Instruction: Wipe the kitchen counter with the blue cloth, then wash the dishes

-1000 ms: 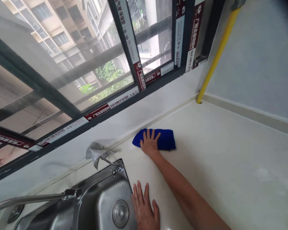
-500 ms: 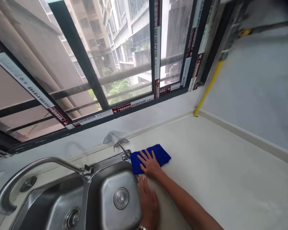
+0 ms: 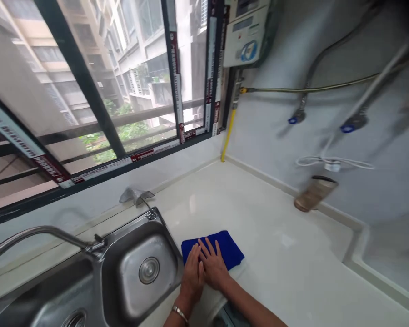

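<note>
Since the frame half a second ago, the blue cloth (image 3: 230, 247) has shifted from beside the sink's far right corner to lower along its right edge, and the left hand (image 3: 192, 276) has come onto it; the view has swung too, bringing more of the right wall into frame. Now the cloth lies flat on the table (image 3: 279, 272), just below the middle of the frame, right of the sink (image 3: 131, 272). The right hand (image 3: 214, 268) is open, fingers spread, pressed on it; the left is open too, fingers together, over the cloth's left end.

Wiping looks to be partway through: the strip by the sink seems covered, while the wide stretch at right probably remains, though the surface shows no clear boundary.
</note>
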### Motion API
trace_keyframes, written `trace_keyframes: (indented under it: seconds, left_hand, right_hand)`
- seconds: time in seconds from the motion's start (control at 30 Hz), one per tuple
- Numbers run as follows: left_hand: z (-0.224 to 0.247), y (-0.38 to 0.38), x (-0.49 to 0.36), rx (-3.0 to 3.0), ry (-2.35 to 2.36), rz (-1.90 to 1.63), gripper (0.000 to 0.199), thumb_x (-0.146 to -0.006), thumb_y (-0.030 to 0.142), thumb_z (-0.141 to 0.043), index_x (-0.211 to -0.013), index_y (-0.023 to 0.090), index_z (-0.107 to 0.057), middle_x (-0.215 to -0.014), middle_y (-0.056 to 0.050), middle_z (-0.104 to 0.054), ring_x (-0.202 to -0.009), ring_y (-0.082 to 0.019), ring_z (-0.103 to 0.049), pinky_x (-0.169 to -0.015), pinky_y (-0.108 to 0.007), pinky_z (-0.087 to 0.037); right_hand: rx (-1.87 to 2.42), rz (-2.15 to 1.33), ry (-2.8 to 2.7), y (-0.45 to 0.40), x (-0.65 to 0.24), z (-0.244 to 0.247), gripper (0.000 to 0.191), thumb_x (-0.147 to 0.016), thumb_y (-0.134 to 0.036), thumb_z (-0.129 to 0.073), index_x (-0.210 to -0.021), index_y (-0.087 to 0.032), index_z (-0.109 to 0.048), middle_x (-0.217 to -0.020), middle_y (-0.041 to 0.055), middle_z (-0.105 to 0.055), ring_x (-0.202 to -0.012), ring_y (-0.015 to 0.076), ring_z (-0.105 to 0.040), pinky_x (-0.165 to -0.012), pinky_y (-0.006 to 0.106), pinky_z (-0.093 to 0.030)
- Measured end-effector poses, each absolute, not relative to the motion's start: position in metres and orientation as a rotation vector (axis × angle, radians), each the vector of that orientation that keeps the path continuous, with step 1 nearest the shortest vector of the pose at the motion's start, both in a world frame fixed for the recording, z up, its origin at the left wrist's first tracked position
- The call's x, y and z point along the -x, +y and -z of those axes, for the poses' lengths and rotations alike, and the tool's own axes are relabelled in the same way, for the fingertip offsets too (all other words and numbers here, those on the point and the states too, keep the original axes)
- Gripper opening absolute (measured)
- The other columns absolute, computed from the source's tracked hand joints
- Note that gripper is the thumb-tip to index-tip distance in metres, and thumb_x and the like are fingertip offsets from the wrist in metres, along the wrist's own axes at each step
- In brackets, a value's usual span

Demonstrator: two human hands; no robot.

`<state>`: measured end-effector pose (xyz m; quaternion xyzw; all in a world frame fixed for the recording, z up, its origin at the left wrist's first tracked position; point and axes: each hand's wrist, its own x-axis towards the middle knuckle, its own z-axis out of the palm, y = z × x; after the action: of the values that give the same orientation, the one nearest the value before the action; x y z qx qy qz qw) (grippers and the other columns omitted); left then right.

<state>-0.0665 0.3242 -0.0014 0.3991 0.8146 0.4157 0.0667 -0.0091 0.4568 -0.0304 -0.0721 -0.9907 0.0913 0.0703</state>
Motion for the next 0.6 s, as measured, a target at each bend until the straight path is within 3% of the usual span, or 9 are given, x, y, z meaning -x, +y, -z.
trace_keyframes:
  seconds: [0.17,0.4,0.5,0.6]
  left_hand:
    - [0.009,0.358,0.038,-1.452,2.315,-0.989,0.054,-0.100,0.031,-0.028,-0.151,0.015,-0.033,-0.156,-0.013,-0.039,-0.147,-0.020,-0.033,-0.122,-0.045,-0.032]
    - [0.023,0.376,-0.001,-2.042,2.160,-0.727,0.058,-0.097,0.040,-0.043,-0.152,0.035,-0.027,-0.161,-0.004,-0.031,-0.149,-0.025,-0.027,-0.119,-0.053,-0.034]
    - [0.033,0.386,-0.003,-2.138,2.214,-0.702,0.063,-0.096,0.042,-0.044,-0.154,0.030,-0.022,-0.160,-0.006,-0.033,-0.147,-0.026,-0.031,-0.117,-0.050,-0.037]
    - [0.048,0.399,-0.001,-2.173,2.370,-0.737,0.065,-0.097,0.036,-0.042,-0.155,0.022,-0.018,-0.158,-0.008,-0.037,-0.146,-0.026,-0.033,-0.117,-0.049,-0.037]
  right_hand:
    - [0.395,-0.227,-2.969,0.457,-0.050,0.030,0.072,-0.091,-0.024,-0.046,-0.157,-0.032,-0.017,-0.164,0.0049,-0.020,-0.149,0.0369,-0.019,-0.118,0.067,-0.008]
    - [0.727,-0.369,-2.929,0.463,-0.128,0.022,0.065,-0.098,-0.041,-0.043,-0.157,-0.033,-0.018,-0.163,0.0064,-0.022,-0.149,0.0337,-0.019,-0.119,0.064,-0.014]
    - [0.678,-0.548,-2.942,0.477,-0.145,0.002,0.062,-0.100,-0.038,-0.037,-0.158,-0.029,-0.017,-0.162,0.0043,-0.029,-0.149,0.0253,-0.022,-0.122,0.053,-0.018]
    - [0.694,-0.654,-2.929,0.492,-0.144,-0.016,0.062,-0.098,-0.035,-0.040,-0.157,-0.031,-0.020,-0.160,0.0016,-0.033,-0.148,0.0233,-0.024,-0.121,0.052,-0.020]
